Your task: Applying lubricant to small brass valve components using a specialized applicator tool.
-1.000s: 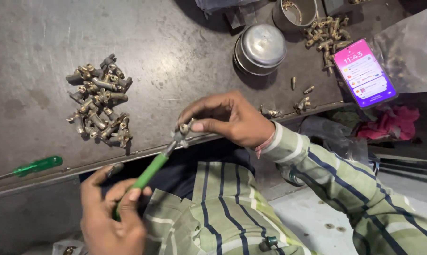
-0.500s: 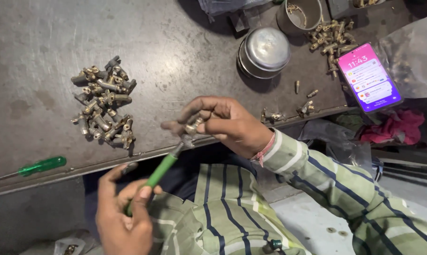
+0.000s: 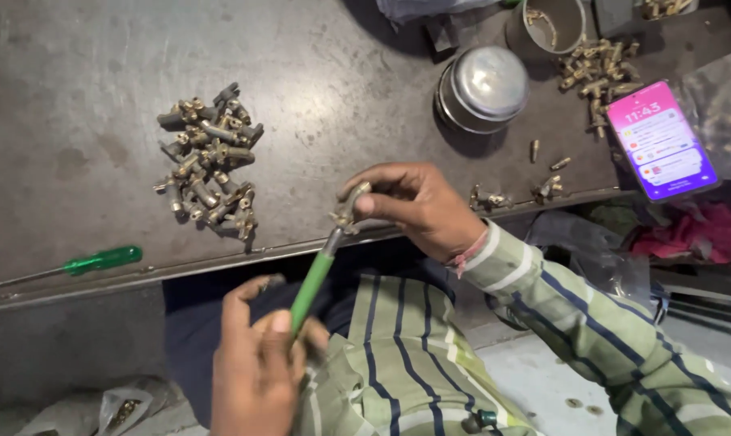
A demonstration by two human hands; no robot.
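Note:
My right hand [image 3: 418, 206] pinches a small brass fitting [image 3: 348, 211] just over the front edge of the dark metal table [image 3: 317, 97]. My left hand [image 3: 256, 363], low in front of my lap, grips the handle of a green screwdriver [image 3: 313, 287]. Its tip meets the fitting from below. A pile of several similar brass fittings [image 3: 210, 161] lies on the table to the left of my hands.
A second green screwdriver [image 3: 91, 263] lies near the table's front left edge. Round metal tins [image 3: 483, 85] stand at the back, with more brass fittings [image 3: 596, 73] and a lit phone [image 3: 660, 137] to their right. A few loose fittings [image 3: 547, 186] sit by the edge.
Both hands have stayed together with the screwdriver on the fitting. My left hand shifted slightly right and turned on the handle. The view has drifted a little.

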